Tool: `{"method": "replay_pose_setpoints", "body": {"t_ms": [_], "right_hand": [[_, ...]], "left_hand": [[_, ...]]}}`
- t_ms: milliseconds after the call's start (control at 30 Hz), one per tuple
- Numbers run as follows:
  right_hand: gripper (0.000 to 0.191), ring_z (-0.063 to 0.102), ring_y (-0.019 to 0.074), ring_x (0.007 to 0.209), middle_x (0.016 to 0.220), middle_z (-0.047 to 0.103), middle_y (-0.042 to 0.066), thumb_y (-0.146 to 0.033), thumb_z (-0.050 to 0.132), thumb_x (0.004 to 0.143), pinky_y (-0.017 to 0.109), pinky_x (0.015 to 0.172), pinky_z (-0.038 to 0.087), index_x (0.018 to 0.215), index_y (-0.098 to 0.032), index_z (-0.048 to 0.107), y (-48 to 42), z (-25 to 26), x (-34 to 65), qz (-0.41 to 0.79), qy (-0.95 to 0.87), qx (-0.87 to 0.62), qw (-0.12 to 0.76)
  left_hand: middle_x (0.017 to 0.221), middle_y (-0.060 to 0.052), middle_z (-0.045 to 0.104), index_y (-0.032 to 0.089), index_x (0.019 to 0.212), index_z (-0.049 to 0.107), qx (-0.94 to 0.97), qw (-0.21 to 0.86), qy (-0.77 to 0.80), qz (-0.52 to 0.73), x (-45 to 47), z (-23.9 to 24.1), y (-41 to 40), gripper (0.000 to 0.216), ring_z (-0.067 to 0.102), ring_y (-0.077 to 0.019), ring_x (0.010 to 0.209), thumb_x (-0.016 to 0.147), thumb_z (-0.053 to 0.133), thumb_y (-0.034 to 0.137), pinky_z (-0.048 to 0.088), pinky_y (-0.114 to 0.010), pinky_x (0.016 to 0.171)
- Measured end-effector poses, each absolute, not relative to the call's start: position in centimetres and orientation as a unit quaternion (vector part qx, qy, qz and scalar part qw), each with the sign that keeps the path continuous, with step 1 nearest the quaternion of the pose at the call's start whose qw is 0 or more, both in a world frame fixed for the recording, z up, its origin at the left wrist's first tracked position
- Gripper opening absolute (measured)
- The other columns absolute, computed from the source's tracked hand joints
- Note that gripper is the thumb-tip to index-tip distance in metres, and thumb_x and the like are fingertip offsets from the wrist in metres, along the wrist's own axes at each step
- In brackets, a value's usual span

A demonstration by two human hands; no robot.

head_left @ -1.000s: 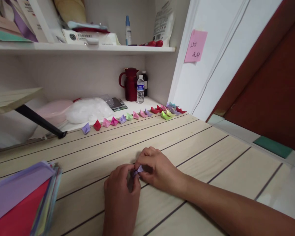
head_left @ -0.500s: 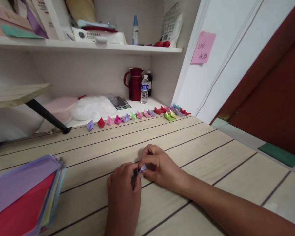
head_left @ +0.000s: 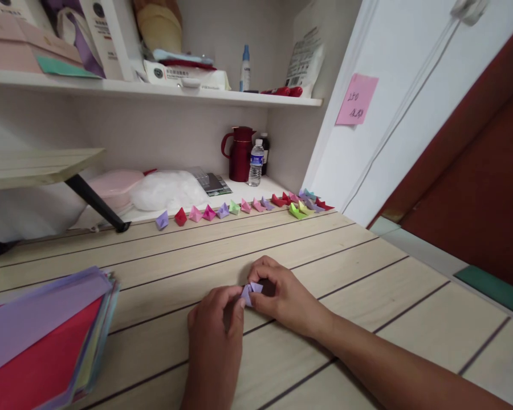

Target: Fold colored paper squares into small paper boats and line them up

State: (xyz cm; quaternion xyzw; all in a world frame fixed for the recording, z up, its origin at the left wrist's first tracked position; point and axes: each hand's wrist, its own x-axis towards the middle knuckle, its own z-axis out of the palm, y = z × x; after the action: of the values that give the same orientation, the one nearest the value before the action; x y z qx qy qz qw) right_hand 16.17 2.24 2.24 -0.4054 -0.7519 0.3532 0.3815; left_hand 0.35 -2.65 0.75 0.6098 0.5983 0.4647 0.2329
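Note:
A small folded piece of purple paper (head_left: 250,290) sits just above the wooden tabletop (head_left: 325,267), pinched from both sides. My left hand (head_left: 216,327) grips its left edge with closed fingertips. My right hand (head_left: 282,296) holds its right side, fingers curled round it. Most of the paper is hidden between my fingers. A row of small folded paper shapes (head_left: 235,207) in purple, red, pink and green stands along the table's far edge.
A stack of coloured paper sheets (head_left: 38,336) lies at the near left. Behind the table, a white shelf holds a dark red jug (head_left: 240,154), a water bottle (head_left: 255,163), a white plastic bag (head_left: 169,191) and a pink lid (head_left: 113,185). A pink note (head_left: 356,99) hangs on the wall.
The view has tilted slightly and shifted. My fingers have worked the purple paper, which now shows more between my hands.

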Motion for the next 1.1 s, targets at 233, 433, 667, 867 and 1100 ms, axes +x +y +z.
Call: {"method": "replay_pose_setpoints", "body": {"t_ms": [233,433,667,867,1100], "right_hand": [[0.021,0.058,0.0175,0.086,0.093,0.062,0.003,-0.003,0.07,0.073,0.027,0.072,0.047,0.076,-0.021,0.059,2.4,2.3,16.3,0.341,-0.784,-0.37,0.365],[0.025,0.06,0.0208,0.095,0.1,0.067,0.003,-0.001,0.073,0.069,0.035,0.086,0.045,0.075,-0.021,0.059,2.4,2.0,16.5,0.296,-0.804,-0.387,0.34],[0.021,0.06,0.0218,0.096,0.102,0.069,0.004,-0.005,0.072,0.071,0.036,0.086,0.044,0.077,-0.021,0.06,2.3,2.3,16.9,0.258,-0.821,-0.41,0.303],[0.015,0.062,0.0203,0.088,0.087,0.072,0.002,-0.007,0.07,0.077,0.033,0.081,0.046,0.081,-0.021,0.067,2.1,3.4,17.3,0.261,-0.838,-0.4,0.262],[0.022,0.063,0.0201,0.089,0.089,0.074,0.002,-0.002,0.066,0.075,0.031,0.079,0.048,0.084,-0.021,0.071,1.9,3.8,17.3,0.268,-0.84,-0.399,0.253]], "left_hand": [[0.088,-0.003,0.077,0.026,0.084,0.07,0.595,0.241,0.616,0.456,0.5,0.0,-2.4,0.014,0.071,-0.0224,0.082,0.081,0.056,0.026,0.054,-0.04,0.077],[0.082,-0.001,0.075,0.026,0.082,0.069,0.616,0.236,0.609,0.44,0.7,0.0,-2.4,0.015,0.069,-0.0215,0.081,0.079,0.058,0.018,0.051,-0.041,0.081],[0.08,0.0,0.074,0.025,0.081,0.068,0.631,0.224,0.609,0.425,1.1,0.5,-2.5,0.015,0.068,-0.0206,0.08,0.079,0.059,0.013,0.049,-0.04,0.083],[0.082,-0.001,0.074,0.024,0.084,0.067,0.629,0.217,0.62,0.416,1.0,0.5,-2.5,0.015,0.068,-0.0206,0.083,0.08,0.058,0.012,0.05,-0.04,0.082],[0.082,0.0,0.074,0.024,0.084,0.068,0.631,0.211,0.624,0.41,1.2,0.6,-2.6,0.015,0.068,-0.0195,0.082,0.08,0.06,0.011,0.05,-0.038,0.082]]}}
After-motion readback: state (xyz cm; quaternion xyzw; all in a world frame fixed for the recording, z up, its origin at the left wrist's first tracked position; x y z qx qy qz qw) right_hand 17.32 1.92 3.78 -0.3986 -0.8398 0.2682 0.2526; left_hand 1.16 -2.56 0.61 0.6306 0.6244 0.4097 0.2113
